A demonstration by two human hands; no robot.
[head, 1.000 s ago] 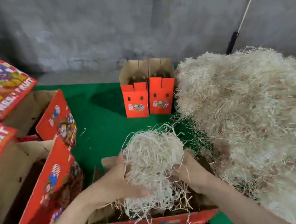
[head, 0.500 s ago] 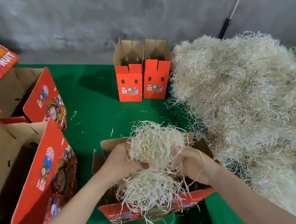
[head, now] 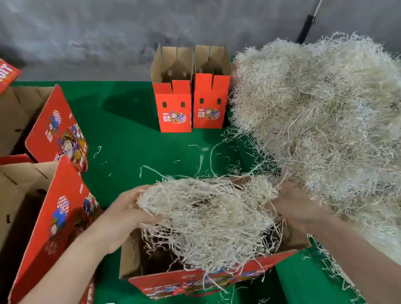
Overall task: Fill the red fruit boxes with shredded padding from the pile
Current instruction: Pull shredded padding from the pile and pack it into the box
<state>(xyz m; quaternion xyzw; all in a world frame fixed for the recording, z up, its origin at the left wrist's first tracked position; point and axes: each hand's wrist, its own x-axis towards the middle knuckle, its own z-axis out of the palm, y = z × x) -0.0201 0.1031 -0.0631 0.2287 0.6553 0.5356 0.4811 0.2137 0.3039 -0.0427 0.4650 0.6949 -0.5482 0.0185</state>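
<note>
An open red fruit box (head: 205,277) stands in front of me on the green table. A wad of pale shredded padding (head: 207,214) lies spread across its opening, with strands hanging over the front wall. My left hand (head: 126,219) grips the wad's left edge, thumb curled over it. My right hand (head: 294,204) holds the wad's right edge, its fingers buried in the strands. The big pile of shredded padding (head: 339,128) fills the right side of the table, touching my right forearm.
Two small red boxes (head: 193,106) stand open at the back centre. Two large open red boxes (head: 58,221) (head: 51,128) with raised lids sit at the left. Loose strands litter the green table cover (head: 129,140). A grey wall (head: 151,18) runs behind, with a pole (head: 313,13) leaning on it.
The wad was held up as a ball between both hands. It has come down into the box, and my hands have moved apart, spreading it flat across the opening.
</note>
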